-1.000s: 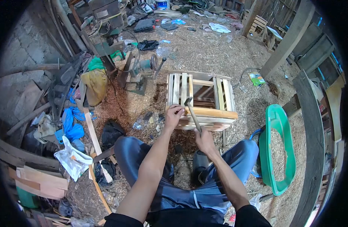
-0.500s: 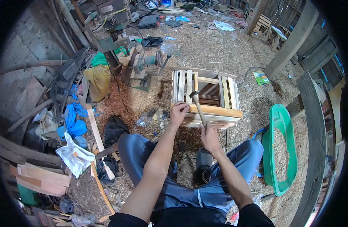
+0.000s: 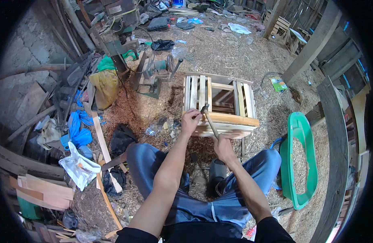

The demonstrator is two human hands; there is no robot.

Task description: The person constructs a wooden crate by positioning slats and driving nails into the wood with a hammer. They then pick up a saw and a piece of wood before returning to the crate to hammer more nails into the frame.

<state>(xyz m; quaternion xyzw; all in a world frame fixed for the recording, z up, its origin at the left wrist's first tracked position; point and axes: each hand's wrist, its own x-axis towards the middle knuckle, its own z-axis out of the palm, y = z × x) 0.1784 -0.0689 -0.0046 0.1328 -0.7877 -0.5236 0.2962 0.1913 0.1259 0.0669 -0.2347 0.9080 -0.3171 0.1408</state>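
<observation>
A slatted wooden crate [image 3: 235, 131] stands on the ground in front of my knees. Along its near top edge runs a lighter orange-brown wooden strip [image 3: 235, 118]. My left hand [image 3: 190, 121] is at the strip's left end, thumb and fingertips pinched together; whatever is between them is too small to make out. My right hand [image 3: 224, 149] is closed round the lower handle of a hammer [image 3: 212, 126]. The hammer's dark head is low over the strip, just right of my left fingertips; whether it touches cannot be made out.
A green plastic tub [image 3: 287, 170] lies to the right, near a wooden post [image 3: 312, 44]. Ahead on the left stands a green machine [image 3: 156, 71] with a handwheel. Wood strips [image 3: 100, 135], bags and a yellow sack [image 3: 104, 89] lie to my left. Wood shavings cover the ground.
The hammer head has come down and a little left, toward my left fingertips. My right hand has dropped slightly; my left hand keeps its place on the crate's corner.
</observation>
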